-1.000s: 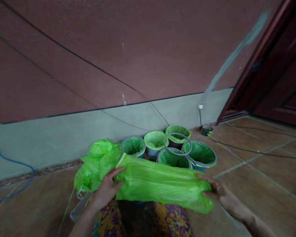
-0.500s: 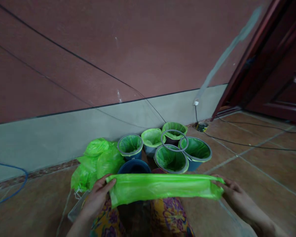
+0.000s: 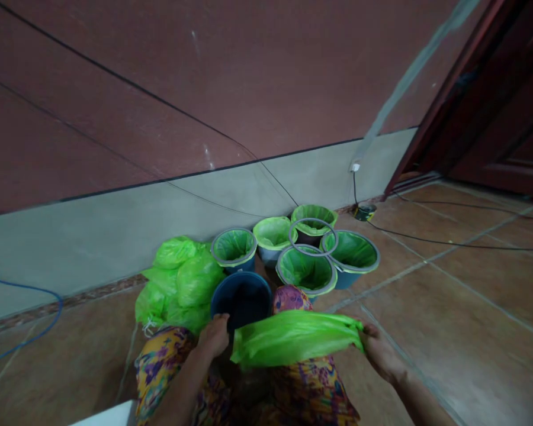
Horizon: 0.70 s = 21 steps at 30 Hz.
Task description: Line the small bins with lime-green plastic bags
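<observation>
My right hand (image 3: 379, 352) pinches one end of a light green garbage bag (image 3: 293, 340), which stretches sideways across my lap with its other end loose. My left hand (image 3: 215, 336) is closed at the near left rim of a blue trash bin (image 3: 217, 293). This bin has no liner and stands between my knees. Behind it are several bins lined with green bags, among them a blue one (image 3: 233, 245) at the left and a grey one (image 3: 273, 234). A loose grey ring (image 3: 313, 252) lies across the rims of the right-hand bins.
Bulging green bags (image 3: 177, 278) are heaped on the left by the wall. A blue cable (image 3: 48, 293) curves over the floor at far left. On the right, a black cord (image 3: 448, 242) runs past a small tin (image 3: 365, 213) near a dark red door (image 3: 493, 130).
My left hand has let go of the bag and moved to the blue bin's rim. The bag's left end now hangs free, and my right hand has shifted left with it.
</observation>
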{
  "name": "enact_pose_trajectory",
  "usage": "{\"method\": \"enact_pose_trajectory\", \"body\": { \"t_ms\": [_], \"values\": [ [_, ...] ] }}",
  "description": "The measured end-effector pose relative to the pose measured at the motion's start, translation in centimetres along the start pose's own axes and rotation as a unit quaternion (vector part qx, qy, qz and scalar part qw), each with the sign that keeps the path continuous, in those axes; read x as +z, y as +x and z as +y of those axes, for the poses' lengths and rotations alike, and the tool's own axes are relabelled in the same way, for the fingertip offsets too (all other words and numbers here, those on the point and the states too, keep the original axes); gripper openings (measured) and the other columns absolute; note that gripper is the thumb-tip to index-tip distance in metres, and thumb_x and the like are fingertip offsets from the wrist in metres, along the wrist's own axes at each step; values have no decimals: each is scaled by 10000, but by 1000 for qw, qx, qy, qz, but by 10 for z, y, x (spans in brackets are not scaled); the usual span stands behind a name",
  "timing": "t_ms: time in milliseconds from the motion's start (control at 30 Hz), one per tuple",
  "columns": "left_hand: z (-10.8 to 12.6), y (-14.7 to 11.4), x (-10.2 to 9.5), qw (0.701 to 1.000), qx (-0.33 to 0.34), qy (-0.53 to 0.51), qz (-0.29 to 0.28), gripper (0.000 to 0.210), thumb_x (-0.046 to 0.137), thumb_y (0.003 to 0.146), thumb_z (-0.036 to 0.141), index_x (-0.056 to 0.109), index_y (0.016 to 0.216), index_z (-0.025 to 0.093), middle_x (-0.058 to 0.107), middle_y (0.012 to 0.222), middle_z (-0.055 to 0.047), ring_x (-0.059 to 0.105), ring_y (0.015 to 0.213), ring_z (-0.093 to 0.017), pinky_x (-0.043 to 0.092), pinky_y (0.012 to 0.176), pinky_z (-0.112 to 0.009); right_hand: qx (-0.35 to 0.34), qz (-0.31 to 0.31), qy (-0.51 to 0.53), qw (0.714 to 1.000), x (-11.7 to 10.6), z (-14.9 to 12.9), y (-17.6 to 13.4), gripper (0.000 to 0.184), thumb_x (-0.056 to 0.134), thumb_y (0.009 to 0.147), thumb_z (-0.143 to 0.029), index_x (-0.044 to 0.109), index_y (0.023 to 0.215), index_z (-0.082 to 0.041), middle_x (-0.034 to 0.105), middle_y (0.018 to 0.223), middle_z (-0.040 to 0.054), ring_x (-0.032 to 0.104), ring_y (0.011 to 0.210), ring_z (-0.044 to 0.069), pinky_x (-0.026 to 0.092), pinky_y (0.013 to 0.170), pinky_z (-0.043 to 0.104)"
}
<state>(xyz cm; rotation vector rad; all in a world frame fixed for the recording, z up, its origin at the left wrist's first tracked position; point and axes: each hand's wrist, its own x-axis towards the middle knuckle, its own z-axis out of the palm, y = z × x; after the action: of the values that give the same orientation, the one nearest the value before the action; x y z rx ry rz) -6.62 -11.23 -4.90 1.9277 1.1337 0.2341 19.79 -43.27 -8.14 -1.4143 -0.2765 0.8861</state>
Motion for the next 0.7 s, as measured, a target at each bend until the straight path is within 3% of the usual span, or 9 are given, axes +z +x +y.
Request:
{"method": "enact_pose_trajectory", "body": {
  "t_ms": [100,167,233,300,400,467,600,700],
  "values": [
    [55,1,15,996,40,-25,76,385,667,626,151,663,1011,157,630,1181,-178,471,1257,-331,243,1118,-430,-21,5,-14,1000,-2,-11,-3,333,766,648,-388,693,922,-212,738,832,42,669,810,233,515,649,296],
    [102,-6,43,990,133,8,54,457,604,754,268,612,1187,122,551,1320,-211,421,1312,-322,237,1132,-425,-30,13,-28,999,3,-18,-6,340,760,648,-391,688,930,-214,739,848,39,663,785,224,501,637,290],
    [142,-19,82,974,225,41,13,537,533,829,356,526,1326,151,469,1428,-177,389,1346,-305,231,1144,-444,-30,18,-48,998,12,-24,-9,345,747,659,-389,681,948,-211,739,867,43,657,767,216,486,620,278],
    [166,-35,123,955,281,88,-31,615,512,850,411,441,1410,168,380,1501,-153,314,1393,-332,153,1163,-522,-32,14,-60,998,21,-28,-11,357,734,668,-386,677,970,-204,739,899,55,657,784,219,483,616,274],
    [165,-56,166,945,287,147,-57,619,426,895,426,409,1432,118,338,1516,-177,231,1433,-333,52,1173,-571,-33,9,-50,998,24,-29,-14,353,713,675,-392,680,968,-198,739,908,66,663,822,238,504,647,297],
    [151,-66,177,942,284,171,-58,634,382,911,454,407,1430,89,330,1513,-193,202,1444,-328,24,1175,-580,-18,15,-37,999,20,-27,-15,302,705,676,-376,689,926,-207,740,858,56,672,816,246,517,663,313],
    [126,-74,168,936,296,186,-38,696,384,904,491,319,1473,95,227,1556,-170,146,1457,-331,2,1170,-606,18,37,16,999,0,-12,-16,148,716,632,-288,682,764,-230,731,755,44,682,808,256,540,724,347],
    [118,-74,156,936,302,180,-19,718,420,898,451,207,1513,147,164,1583,-115,121,1464,-317,5,1176,-599,32,87,28,995,-28,7,-10,77,683,629,-287,659,686,-241,718,712,46,687,788,266,554,768,391]
  ]
}}
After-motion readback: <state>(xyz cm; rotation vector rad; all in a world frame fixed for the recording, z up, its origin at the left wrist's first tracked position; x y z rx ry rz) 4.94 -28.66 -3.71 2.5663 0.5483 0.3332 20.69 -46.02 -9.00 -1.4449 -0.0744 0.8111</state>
